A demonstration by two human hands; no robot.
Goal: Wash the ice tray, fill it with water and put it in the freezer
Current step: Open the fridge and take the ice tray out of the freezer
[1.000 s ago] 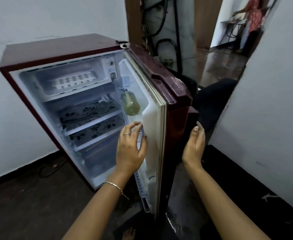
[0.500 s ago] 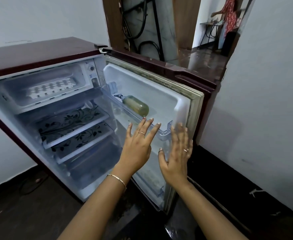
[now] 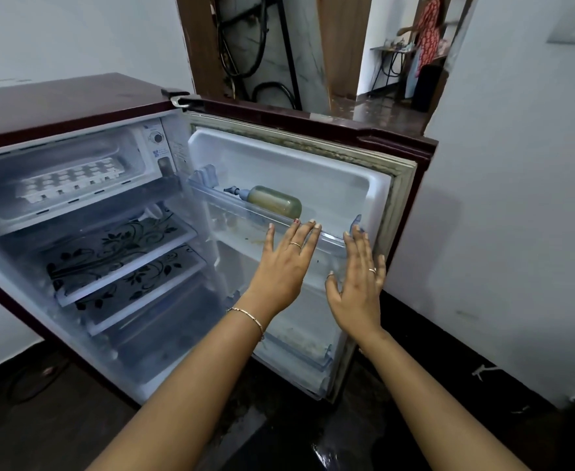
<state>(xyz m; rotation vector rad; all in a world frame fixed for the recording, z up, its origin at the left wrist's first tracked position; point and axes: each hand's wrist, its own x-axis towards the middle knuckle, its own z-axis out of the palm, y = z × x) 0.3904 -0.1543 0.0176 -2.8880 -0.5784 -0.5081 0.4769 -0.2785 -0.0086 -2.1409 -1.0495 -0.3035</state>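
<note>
Left hand (image 3: 281, 270), right hand (image 3: 360, 283): fingers (image 3: 298, 239) straight, spread wide, holding nothing, raised before the inner side of the open fridge door (image 3: 296, 158). Bottle (image 3: 274, 205): lying on upper door shelf. Ice tray (image 3: 68, 180): white, inside freezer compartment (image 3: 133, 154), fridge top.

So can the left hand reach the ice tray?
Probably yes: the fridge door stands wide open, the left hand is empty, and nothing shows between it and the ice tray.
</note>
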